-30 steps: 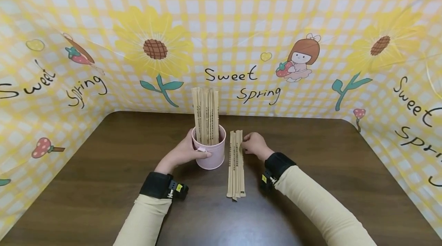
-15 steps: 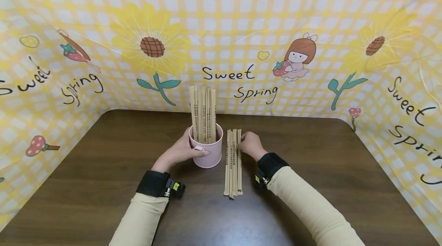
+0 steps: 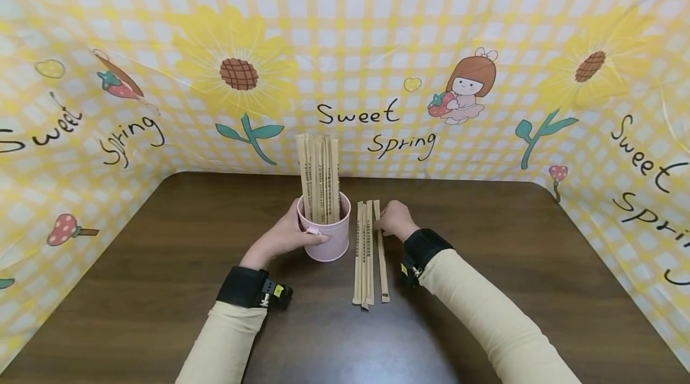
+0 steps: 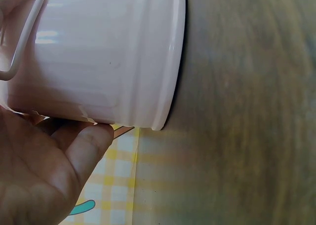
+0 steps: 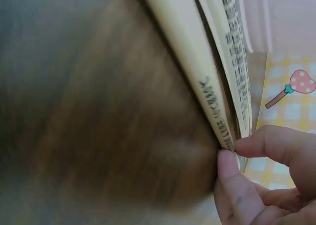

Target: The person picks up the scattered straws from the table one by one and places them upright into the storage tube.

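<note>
A small pink metal bucket stands upright on the table, with several paper-wrapped chopsticks rising out of it. My left hand holds it from the left, thumb across the front by the handle; the bucket wall fills much of the left wrist view. To its right, a few more wrapped chopsticks lie side by side. My right hand pinches one chopstick packet near its far end, a narrow gap apart from the others. Thumb and finger meet on this packet in the right wrist view.
A dark brown wooden table extends beneath everything. Behind it and at both sides hangs a yellow checked cloth printed with flowers and lettering. Black wrist straps with small cameras sit on both forearms.
My right hand has drawn the rightmost chopstick packet away from the row, to the right. My left hand and the bucket stay in place; the head view has shifted slightly.
</note>
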The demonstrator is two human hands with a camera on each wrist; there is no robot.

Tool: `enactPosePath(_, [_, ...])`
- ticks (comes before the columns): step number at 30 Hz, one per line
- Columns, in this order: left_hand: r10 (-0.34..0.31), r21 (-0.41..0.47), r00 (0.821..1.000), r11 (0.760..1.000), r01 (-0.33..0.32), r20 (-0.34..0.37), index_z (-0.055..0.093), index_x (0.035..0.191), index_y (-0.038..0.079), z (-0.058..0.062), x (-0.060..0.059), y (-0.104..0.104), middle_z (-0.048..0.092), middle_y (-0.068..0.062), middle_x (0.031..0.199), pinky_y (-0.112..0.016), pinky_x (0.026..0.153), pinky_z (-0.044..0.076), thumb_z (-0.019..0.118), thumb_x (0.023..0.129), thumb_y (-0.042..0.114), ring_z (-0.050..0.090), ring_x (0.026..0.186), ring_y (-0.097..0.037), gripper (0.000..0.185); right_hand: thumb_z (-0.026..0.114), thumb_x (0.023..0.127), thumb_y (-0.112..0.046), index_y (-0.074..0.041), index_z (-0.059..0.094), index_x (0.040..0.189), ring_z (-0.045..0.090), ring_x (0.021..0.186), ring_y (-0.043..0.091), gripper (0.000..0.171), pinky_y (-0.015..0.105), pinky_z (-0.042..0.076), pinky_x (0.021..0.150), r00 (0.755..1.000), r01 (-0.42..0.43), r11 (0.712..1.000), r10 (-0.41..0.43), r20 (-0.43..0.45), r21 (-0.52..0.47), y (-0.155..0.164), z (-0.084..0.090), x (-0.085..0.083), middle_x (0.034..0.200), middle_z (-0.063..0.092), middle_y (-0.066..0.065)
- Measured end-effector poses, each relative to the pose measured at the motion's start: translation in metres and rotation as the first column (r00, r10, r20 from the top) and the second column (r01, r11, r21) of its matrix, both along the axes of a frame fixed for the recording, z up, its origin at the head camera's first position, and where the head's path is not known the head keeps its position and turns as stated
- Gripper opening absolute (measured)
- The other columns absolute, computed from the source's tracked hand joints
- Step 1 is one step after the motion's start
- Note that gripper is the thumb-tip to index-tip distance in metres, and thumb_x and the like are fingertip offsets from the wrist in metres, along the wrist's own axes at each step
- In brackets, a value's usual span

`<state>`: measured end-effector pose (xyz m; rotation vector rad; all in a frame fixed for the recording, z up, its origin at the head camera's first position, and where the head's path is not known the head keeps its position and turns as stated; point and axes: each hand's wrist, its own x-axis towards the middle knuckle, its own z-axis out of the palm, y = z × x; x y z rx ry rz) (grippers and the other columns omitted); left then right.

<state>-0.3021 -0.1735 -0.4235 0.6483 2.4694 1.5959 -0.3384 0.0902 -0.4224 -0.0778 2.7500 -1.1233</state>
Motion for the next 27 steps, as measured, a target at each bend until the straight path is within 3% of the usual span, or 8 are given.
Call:
enactPosePath(6, [-0.008,0.008,1.0,1.0,0.009,-0.013,0.025,0.152,0.002,0.002,0.0,0.001,0.048,-0.022,0.142,-0.041,0.105,0.044,0.081,0.081,0.009,0.052,0.128,-0.034,0.09,0.067,0.089,0.0,-0.015,0.048,0.053,0.061,0.054,0.009,0.043,0.033,0.062,0.075,0.998,-0.016,0.999,0.018,0.068,-0.034,0.014,0.009,-0.001,0.05,0.046,-0.005])
enactPosePath(11, [-0.005,-0.002,1.0,1.0,0.005,0.0,0.022,0.153,0.002,0.001,0.0,0.001,0.046,-0.023,0.145,-0.043,0.107,0.043,0.081,0.082,0.01,0.051,0.13,-0.035,0.093,0.062,0.089,0.002,-0.013,0.044,0.053,0.056,0.052,0.008,0.043,0.03,0.06,0.072,0.997,-0.018,0.995,0.025,0.073,-0.1,0.035,0.017,0.003,0.05,0.041,-0.005])
enactPosePath(13, [0.003,-0.013,1.0,1.0,-0.003,0.007,0.02,0.154,0.002,0.001,0.0,0.002,0.045,-0.023,0.146,-0.044,0.107,0.042,0.081,0.082,0.011,0.05,0.131,-0.035,0.095,0.06,0.089,0.002,-0.005,0.054,0.06,0.058,0.057,0.009,0.031,0.03,0.06,0.074,0.998,-0.035,0.992,0.041,0.046,-0.123,0.042,0.025,0.005,0.058,0.05,0.0])
enactPosePath(15, [0.008,-0.022,1.0,1.0,-0.008,0.005,0.02,0.154,0.002,0.001,-0.001,0.002,0.045,-0.023,0.145,-0.044,0.107,0.042,0.082,0.081,0.012,0.05,0.13,-0.035,0.096,0.059,0.091,0.002,0.006,0.064,0.079,0.063,0.066,0.014,0.013,0.032,0.06,0.077,0.998,-0.051,0.988,0.053,0.014,-0.147,0.046,0.037,0.005,0.075,0.062,0.01])
enactPosePath(16, [0.008,-0.02,1.0,1.0,-0.008,0.004,0.021,0.153,0.002,0.001,-0.001,0.002,0.045,-0.023,0.145,-0.044,0.107,0.043,0.082,0.081,0.012,0.051,0.13,-0.035,0.095,0.058,0.092,0.001,0.01,0.067,0.093,0.065,0.071,0.016,0.013,0.033,0.06,0.079,0.998,-0.058,0.986,0.057,-0.01,-0.154,0.046,0.045,0.005,0.086,0.066,0.017])
enactPosePath(18, [0.004,-0.011,1.0,1.0,-0.004,-0.005,0.024,0.152,0.002,0.001,-0.001,0.003,0.047,-0.023,0.143,-0.043,0.106,0.043,0.082,0.081,0.011,0.052,0.128,-0.034,0.092,0.057,0.095,-0.001,0.013,0.062,0.124,0.069,0.088,0.022,0.032,0.036,0.059,0.085,0.996,-0.075,0.982,0.065,-0.063,-0.173,0.044,0.065,0.006,0.114,0.067,0.025])
enactPosePath(22, [-0.012,0.017,1.0,1.0,0.013,-0.022,0.029,0.148,0.001,0.001,-0.001,0.002,0.05,-0.022,0.138,-0.04,0.104,0.045,0.082,0.08,0.008,0.054,0.123,-0.032,0.086,0.058,0.096,-0.002,0.009,0.057,0.136,0.065,0.102,0.031,0.042,0.035,0.055,0.087,0.974,-0.076,0.975,0.028,-0.224,-0.207,0.03,0.107,0.005,0.121,0.064,0.027])
enactPosePath(27, [-0.014,0.017,0.999,1.0,0.015,-0.038,0.029,0.148,0.0,0.0,0.0,0.001,0.05,-0.023,0.138,-0.04,0.103,0.045,0.082,0.08,0.009,0.054,0.123,-0.032,0.087,0.058,0.096,-0.005,0.005,0.055,0.139,0.06,0.113,0.033,0.044,0.033,0.049,0.094,0.91,-0.082,0.951,-0.05,-0.411,-0.297,0.01,0.153,0.01,0.122,0.061,0.022])
